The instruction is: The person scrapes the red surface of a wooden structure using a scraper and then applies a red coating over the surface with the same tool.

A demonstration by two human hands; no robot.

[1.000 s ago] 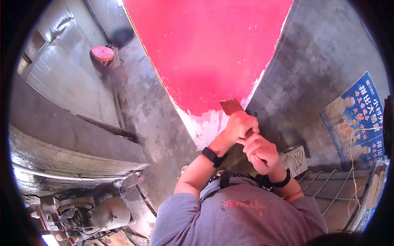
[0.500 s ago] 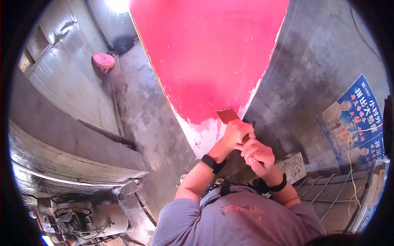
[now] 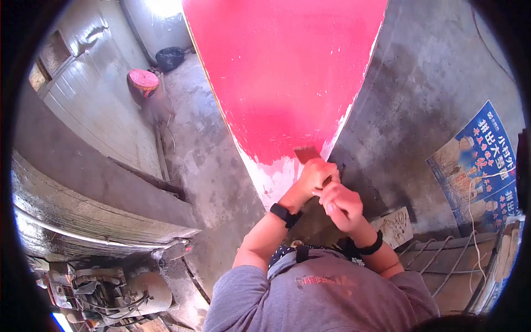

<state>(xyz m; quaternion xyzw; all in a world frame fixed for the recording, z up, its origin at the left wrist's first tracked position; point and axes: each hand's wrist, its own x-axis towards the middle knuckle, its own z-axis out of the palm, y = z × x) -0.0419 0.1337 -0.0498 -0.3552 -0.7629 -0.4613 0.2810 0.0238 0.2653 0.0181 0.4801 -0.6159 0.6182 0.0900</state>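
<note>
A long board, coated bright pink-red, stretches away from me and is patchy white at its near end. Just above that end, my left hand is closed around a scraper close to its flat brownish blade. The blade lies over the line where red meets streaky white; whether it touches cannot be made out. My right hand is closed behind the left on the rear of the same tool, its handle mostly hidden by my fingers.
A pink round-topped stool and a black bag stand at the far left. Blue printed posters lie on the right. A rack with metal bars is at lower right, machinery at lower left.
Both hands and the scraper have shifted slightly, the right hand a little up and left. The view has turned somewhat, so the board and stool sit further right in the picture.
</note>
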